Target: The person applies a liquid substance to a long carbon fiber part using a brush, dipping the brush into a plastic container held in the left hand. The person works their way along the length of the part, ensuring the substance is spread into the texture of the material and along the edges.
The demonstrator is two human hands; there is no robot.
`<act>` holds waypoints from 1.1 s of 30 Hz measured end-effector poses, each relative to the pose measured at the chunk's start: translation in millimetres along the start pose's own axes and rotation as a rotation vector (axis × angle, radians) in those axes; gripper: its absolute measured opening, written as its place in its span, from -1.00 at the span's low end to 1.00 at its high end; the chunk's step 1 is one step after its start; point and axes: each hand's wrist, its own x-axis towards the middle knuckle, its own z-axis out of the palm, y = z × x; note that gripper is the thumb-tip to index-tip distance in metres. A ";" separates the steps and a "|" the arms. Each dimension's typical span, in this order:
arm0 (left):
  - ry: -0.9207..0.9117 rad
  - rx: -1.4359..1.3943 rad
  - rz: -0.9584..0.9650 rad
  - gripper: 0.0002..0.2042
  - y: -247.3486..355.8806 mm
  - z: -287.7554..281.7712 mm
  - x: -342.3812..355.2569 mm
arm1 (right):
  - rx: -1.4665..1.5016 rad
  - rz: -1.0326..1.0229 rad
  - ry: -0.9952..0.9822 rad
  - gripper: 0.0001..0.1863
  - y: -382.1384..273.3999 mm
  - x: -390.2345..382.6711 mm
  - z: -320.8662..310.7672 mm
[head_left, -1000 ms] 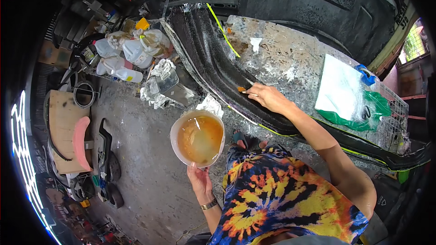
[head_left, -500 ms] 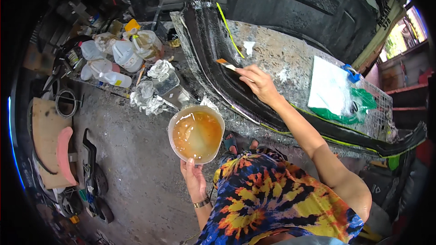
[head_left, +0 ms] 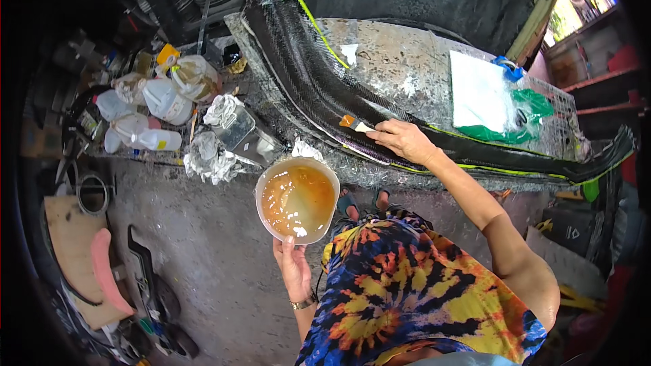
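Observation:
My left hand (head_left: 293,268) grips the near rim of a translucent plastic tub (head_left: 298,200) of amber liquid, thumb on the edge, held out over the floor beside the bench. In my right hand (head_left: 407,141) is a paintbrush (head_left: 354,124) with a pale handle and amber-wet bristles. Its bristles are at the dark woven-fibre sheet (head_left: 308,81), which lies along a long curved mould edged with yellow-green tape (head_left: 319,27). The sheet looks wet and shiny in places. Whether the bristle tips press on it is hard to tell.
Several plastic jugs (head_left: 166,102) crowd the left end of the bench. A grey bin (head_left: 247,139) with crumpled rags (head_left: 211,156) stands near the tub. White sheets (head_left: 478,91) and green plastic (head_left: 532,114) lie on the right. Curved black parts (head_left: 146,264) rest on the floor at left.
My right hand has moved the brush down along the fibre sheet, nearer to me. The tub stays in my left hand, and the whole view has shifted slightly.

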 end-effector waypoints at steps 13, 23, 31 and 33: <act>-0.157 0.111 -0.097 -0.45 12.0 -12.5 17.6 | 0.100 0.270 0.063 -0.76 -18.4 -63.1 -25.6; -0.216 0.228 -0.127 -0.54 8.1 -15.9 29.6 | 0.528 0.757 0.759 -0.81 -16.7 -59.3 59.5; -0.304 0.288 -0.180 -0.40 9.9 9.9 33.3 | 0.433 0.813 0.860 -0.80 -15.2 -96.2 69.3; -0.313 0.289 -0.188 -0.40 8.8 12.5 32.8 | 0.458 0.843 0.855 -0.80 -15.9 -106.8 66.5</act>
